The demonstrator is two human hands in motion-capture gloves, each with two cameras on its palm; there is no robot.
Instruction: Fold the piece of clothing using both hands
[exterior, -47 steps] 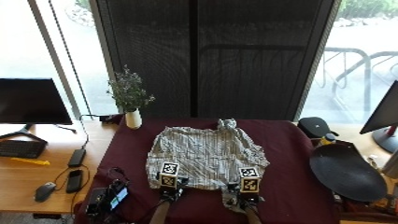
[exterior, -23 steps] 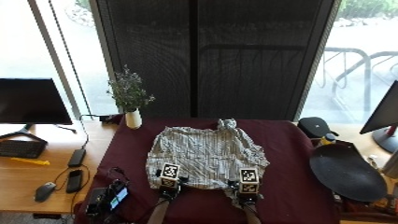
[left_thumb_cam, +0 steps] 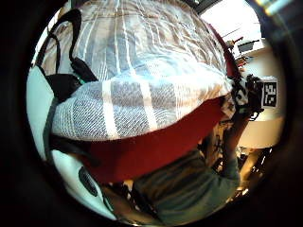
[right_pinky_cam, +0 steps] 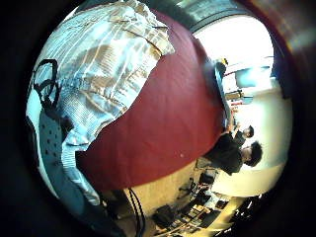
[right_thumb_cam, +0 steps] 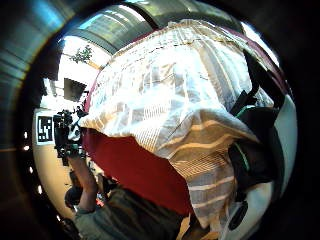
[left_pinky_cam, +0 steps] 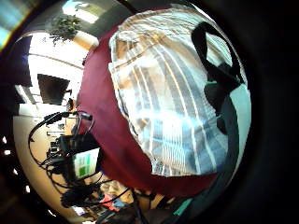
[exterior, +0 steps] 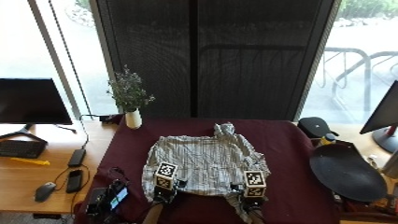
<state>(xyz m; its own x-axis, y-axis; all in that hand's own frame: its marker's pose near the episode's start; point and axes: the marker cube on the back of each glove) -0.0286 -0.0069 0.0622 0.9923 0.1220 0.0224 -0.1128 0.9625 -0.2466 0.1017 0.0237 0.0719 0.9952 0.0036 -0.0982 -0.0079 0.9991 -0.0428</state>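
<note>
Shirt (exterior: 202, 161), white with thin dark stripes, lies spread on a maroon tablecloth (exterior: 292, 144) at the table's centre, its collar bunched at the 12 o'clock end and its hem along the 6 o'clock edge nearest the person. The left hand (exterior: 163, 186) sits at the hem's 7 o'clock corner and the right hand (exterior: 252, 193) at its 5 o'clock corner, each at the cloth's near edge. In the left thumb side palm view the striped hem (left_thumb_cam: 137, 106) is raised in a fold over the maroon cloth close to the palm, and the right thumb side palm view shows the same edge (right_thumb_cam: 200, 150) lifted and draped by that palm. Whether the fingers of either hand pinch the fabric or only touch it cannot be told, as the fingers themselves are hidden.

Around the table: a white vase of small flowers (exterior: 131, 105) stands at 10 o'clock from the shirt, just off the tablecloth's far corner. A dark monitor (exterior: 31, 102) and a keyboard (exterior: 18, 148) stand on the wooden desk at 9 o'clock, with a mouse (exterior: 43, 191) and a phone (exterior: 74, 179) nearer the person. A small device with a lit screen and tangled cables (exterior: 109, 198) rests at 7 o'clock. A black round dish (exterior: 347, 171) lies at 3 o'clock.
</note>
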